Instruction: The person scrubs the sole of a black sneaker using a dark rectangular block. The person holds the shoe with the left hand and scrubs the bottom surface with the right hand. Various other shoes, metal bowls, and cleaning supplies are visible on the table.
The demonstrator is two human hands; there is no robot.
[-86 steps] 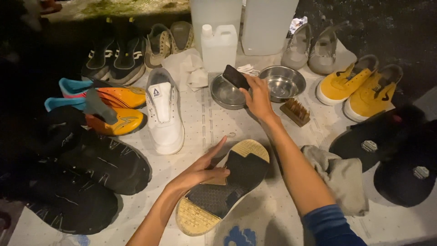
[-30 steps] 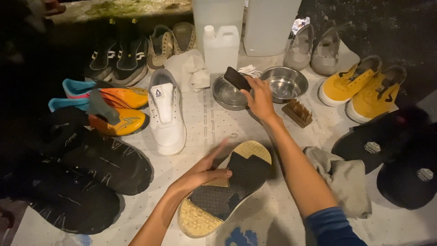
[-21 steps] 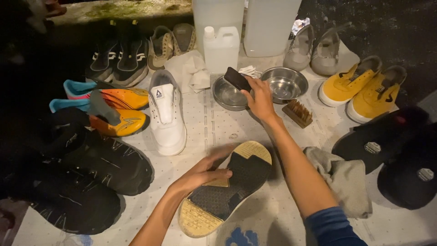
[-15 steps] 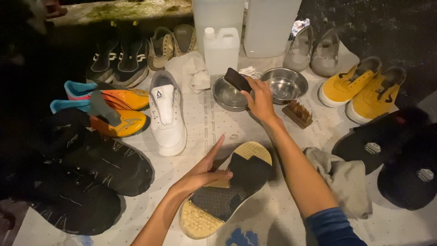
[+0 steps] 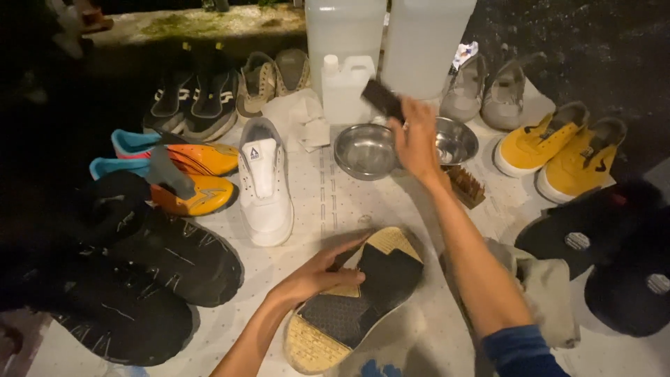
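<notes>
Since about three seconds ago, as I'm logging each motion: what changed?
The right hand lifted its dark brush up from over the left steel bowl. The left hand stayed pressed on the upturned shoe sole; the other shoes did not move.

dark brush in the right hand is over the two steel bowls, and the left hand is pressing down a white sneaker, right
Not quite. In the head view the left hand presses an upturned shoe with a black and tan sole, not the white sneaker. The right hand does hold the dark brush over the steel bowls.
</notes>
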